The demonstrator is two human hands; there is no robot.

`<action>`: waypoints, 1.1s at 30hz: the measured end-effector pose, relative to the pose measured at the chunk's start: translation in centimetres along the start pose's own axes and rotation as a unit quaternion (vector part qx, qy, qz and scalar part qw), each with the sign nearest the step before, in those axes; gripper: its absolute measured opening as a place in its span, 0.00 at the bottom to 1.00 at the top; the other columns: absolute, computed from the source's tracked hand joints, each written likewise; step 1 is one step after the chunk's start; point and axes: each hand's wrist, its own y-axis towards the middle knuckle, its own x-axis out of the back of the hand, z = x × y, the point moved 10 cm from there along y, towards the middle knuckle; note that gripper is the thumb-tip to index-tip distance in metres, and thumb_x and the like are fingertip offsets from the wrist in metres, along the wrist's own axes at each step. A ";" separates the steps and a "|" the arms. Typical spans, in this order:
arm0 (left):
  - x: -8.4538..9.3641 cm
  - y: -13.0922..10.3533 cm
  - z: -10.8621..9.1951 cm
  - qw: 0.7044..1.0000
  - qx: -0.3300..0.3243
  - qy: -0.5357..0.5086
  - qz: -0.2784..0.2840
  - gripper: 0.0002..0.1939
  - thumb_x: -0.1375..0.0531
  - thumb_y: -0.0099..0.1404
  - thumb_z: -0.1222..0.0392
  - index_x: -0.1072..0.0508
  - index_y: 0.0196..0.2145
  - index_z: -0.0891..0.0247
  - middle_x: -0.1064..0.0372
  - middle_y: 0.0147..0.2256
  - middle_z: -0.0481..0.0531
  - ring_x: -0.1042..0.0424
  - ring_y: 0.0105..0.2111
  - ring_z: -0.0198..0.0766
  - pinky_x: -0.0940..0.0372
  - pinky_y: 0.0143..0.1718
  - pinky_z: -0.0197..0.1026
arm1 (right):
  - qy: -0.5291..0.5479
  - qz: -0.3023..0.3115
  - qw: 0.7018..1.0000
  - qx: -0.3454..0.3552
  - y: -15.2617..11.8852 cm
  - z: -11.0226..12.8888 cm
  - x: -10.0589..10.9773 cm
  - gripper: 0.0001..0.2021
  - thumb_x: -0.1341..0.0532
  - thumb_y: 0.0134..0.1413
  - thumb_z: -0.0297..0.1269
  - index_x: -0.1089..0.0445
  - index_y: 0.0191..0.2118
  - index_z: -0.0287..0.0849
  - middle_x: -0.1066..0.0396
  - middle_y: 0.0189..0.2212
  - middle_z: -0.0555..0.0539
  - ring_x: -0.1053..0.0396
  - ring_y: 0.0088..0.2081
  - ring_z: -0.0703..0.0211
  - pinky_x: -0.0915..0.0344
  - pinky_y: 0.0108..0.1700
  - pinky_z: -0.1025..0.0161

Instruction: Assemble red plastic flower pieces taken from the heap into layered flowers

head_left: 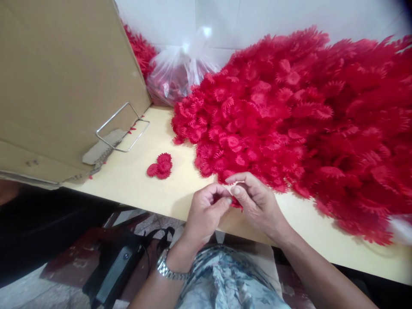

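Observation:
Close together over the front edge of the table, my two hands work at a small red flower piece point(236, 202), mostly covered by the fingers. My left hand point(204, 210) is closed, its thumb and forefinger pinching the piece from the left. On the other side, my right hand point(259, 206) has its thumb against the piece and its fingers curled, the forefinger arched above. Just beyond the fingertips begins a large heap of red flowers point(257, 111) with fringed petals. A small cluster of red flowers point(162, 166) lies apart, to the left of my hands.
A large cardboard box point(64, 77) stands at the left, with a bent metal wire frame point(129, 150) against its lower side. Behind it sits a clear plastic bag point(180, 77) with red contents. A black bag point(117, 262) is below the table point(144, 193).

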 end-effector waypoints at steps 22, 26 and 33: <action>3.8 -0.7 -2.4 0.968 -0.115 -0.185 -0.125 0.05 0.39 0.54 0.64 0.34 0.26 0.62 0.37 0.24 0.44 0.42 0.17 0.26 0.47 0.18 0.32 | 0.221 -0.015 0.971 -0.093 -0.4 -1.8 -0.6 0.14 0.35 0.47 0.46 0.35 0.24 0.41 0.38 0.17 0.55 0.44 0.20 0.69 0.46 0.23 0.69; 5.7 -0.3 -3.6 0.958 -0.119 -0.206 -0.162 0.09 0.38 0.51 0.65 0.37 0.25 0.61 0.38 0.19 0.42 0.40 0.16 0.27 0.47 0.17 0.32 | 0.185 -0.052 0.978 -0.079 -0.8 -1.7 1.0 0.09 0.35 0.48 0.42 0.31 0.28 0.43 0.33 0.23 0.52 0.38 0.25 0.66 0.40 0.29 0.68; 4.0 -0.2 -2.2 0.980 -0.105 -0.089 -0.146 0.07 0.40 0.53 0.68 0.29 0.32 0.61 0.36 0.23 0.42 0.44 0.16 0.24 0.49 0.17 0.30 | 0.171 -0.053 0.981 -0.077 -0.7 -1.2 1.1 0.09 0.35 0.48 0.42 0.30 0.26 0.41 0.33 0.22 0.51 0.37 0.25 0.66 0.38 0.29 0.68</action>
